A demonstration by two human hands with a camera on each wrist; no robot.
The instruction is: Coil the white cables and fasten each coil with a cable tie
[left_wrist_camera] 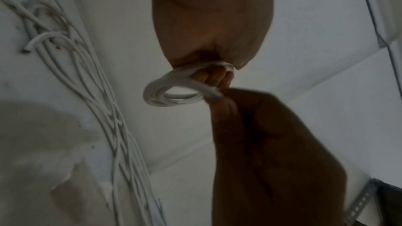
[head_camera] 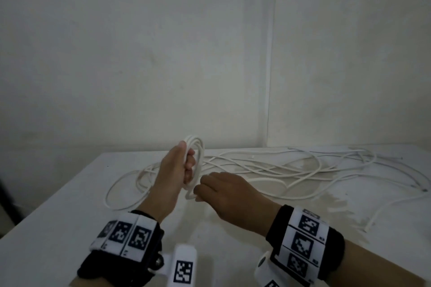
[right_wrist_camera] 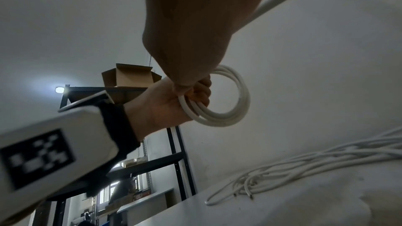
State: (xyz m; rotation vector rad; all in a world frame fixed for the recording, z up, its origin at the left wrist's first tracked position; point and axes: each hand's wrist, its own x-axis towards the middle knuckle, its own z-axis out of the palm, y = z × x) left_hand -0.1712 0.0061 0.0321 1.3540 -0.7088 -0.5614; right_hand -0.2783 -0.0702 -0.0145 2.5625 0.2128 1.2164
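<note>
Early stage, one coil (head_camera: 195, 165) started w/ only a few turns. Left hand (head_camera: 173, 170) grips it upright above the table (head_camera: 70, 205), fingers curled through the loops. Right hand (head_camera: 224, 190) pinches the cable at the coil's lower edge, feeding the next turn. Most of the white cables (head_camera: 291, 168) lie loose and tangled across the table behind the hands, not yet coiled. No tie on any coil; a thin strip by the far cables is possibly a cable tie, too small to tell.
</note>
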